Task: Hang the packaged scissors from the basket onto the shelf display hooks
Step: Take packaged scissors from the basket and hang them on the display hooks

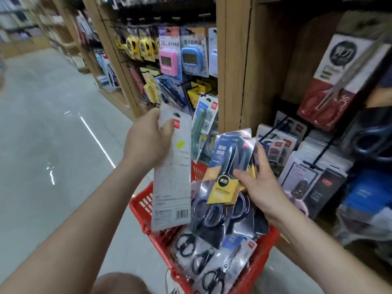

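A red plastic basket (pixel 142 203) stands on the floor below me with several packaged scissors (pixel 209 262) lying in it. My left hand (pixel 146 141) grips the top of a long grey package (pixel 172 179), its printed back and barcode facing me, held upright above the basket's left side. My right hand (pixel 258 183) holds a bunch of dark scissors packages (pixel 224 179) with a yellow label, tilted over the basket. Black display hooks (pixel 273 128) stick out of the wooden shelf to the right, most of them loaded with packages.
A wooden upright (pixel 231 60) divides the shelving. Left of it hang pink and blue timers (pixel 169 60), tape measures and other tools. To the right are red-and-white scissors cards (pixel 331 81) and stacked packages. The grey aisle floor (pixel 53 134) stretches away on the left.
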Motion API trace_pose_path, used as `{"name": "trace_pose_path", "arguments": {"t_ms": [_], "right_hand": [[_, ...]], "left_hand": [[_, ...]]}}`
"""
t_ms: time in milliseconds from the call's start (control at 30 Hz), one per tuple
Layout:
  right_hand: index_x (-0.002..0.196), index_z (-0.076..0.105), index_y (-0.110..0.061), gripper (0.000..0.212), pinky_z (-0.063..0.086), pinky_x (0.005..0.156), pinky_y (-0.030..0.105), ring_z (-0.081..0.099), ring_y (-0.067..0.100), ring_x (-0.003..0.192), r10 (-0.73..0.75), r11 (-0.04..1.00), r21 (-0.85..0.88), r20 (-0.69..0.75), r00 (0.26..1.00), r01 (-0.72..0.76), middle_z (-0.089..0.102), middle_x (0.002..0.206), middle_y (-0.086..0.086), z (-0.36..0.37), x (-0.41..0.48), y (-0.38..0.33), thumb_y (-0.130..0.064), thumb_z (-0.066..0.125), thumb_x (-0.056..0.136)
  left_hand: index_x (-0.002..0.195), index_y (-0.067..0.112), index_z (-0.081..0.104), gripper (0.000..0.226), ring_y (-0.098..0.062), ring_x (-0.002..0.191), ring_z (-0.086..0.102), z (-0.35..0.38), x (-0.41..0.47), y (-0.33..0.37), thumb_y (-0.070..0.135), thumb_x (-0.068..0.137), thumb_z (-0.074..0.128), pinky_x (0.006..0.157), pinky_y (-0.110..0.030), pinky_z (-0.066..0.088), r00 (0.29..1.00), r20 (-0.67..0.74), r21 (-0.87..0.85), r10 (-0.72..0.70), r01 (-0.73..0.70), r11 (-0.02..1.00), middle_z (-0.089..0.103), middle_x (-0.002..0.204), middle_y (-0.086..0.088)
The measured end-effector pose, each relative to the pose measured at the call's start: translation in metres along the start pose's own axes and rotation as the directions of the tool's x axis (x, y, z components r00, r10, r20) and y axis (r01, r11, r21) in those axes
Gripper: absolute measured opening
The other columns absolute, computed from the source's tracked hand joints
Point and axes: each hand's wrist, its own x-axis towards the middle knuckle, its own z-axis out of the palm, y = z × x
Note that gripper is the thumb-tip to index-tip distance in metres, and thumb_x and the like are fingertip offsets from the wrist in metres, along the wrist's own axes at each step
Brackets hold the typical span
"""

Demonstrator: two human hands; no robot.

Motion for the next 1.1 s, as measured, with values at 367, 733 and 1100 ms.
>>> {"name": "trace_pose_path", "arguments": {"t_ms": [367, 733, 1100], "right_hand": [[0.140, 0.029, -0.060, 0.070, 0.045, 0.109, 0.042, 0.062, 0.002, 0.114, -0.188, 0.968, 0.138, -0.152, 0.970, 0.209, 0.065, 0.124, -0.021, -0.043, -0.017, -0.012, -0.023, 0.065, 0.093], [0.134, 0.021, -0.075, 0.092, 0.039, 0.113, 0.052, 0.044, 0.019, 0.140, -0.209, 0.927, 0.281, -0.167, 0.964, 0.250, 0.042, 0.153, -0.012, -0.075, -0.022, -0.029, -0.028, 0.076, 0.078], [0.090, 0.071, -0.018, 0.025, 0.048, 0.069, 0.015, 0.063, 0.004, 0.077, -0.232, 0.948, 0.143, -0.304, 0.924, 0.285, 0.071, 0.088, -0.009, -0.080, -0.020, -0.033, -0.002, 0.053, 0.096]], "left_hand": [[0.078, 0.017, 0.057, 0.035, -0.028, 0.084, 0.059, 0.051, -0.081, 0.107, 0.037, 0.101, 0.040, 0.079, -0.041, 0.049, 0.797, 0.403, -0.225, 0.450, -0.390, 0.893, 0.062, 0.079, -0.003], [0.129, 0.040, 0.050, 0.058, -0.002, 0.103, 0.056, 0.044, -0.056, 0.092, 0.063, 0.079, 0.066, 0.084, -0.022, 0.045, 0.869, 0.464, -0.282, 0.172, -0.039, 0.959, 0.055, 0.109, 0.022], [0.087, 0.032, 0.047, 0.047, 0.000, 0.077, 0.058, 0.053, -0.059, 0.094, 0.075, 0.075, 0.061, 0.058, -0.025, 0.040, 0.898, 0.432, -0.141, -0.081, 0.156, 0.978, 0.062, 0.085, 0.016]]}}
